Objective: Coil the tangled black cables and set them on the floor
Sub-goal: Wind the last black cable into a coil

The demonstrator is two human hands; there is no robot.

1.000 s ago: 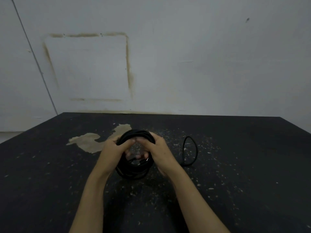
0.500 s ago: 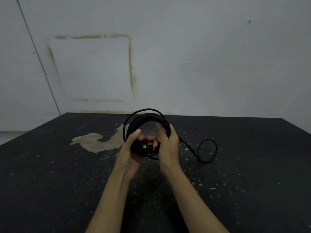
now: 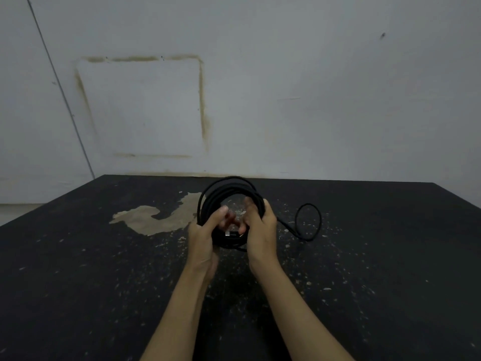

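Both hands' fingers around cable coil

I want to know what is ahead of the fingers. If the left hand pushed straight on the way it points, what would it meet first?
Probably the right hand: the left hand points up and rightward through the cable coil, fingertips nearly touching; depth is unclear.

I note a glossy black coiled cable, a black white-speckled floor with one tan patch, and a pale grey brown-stained wall.
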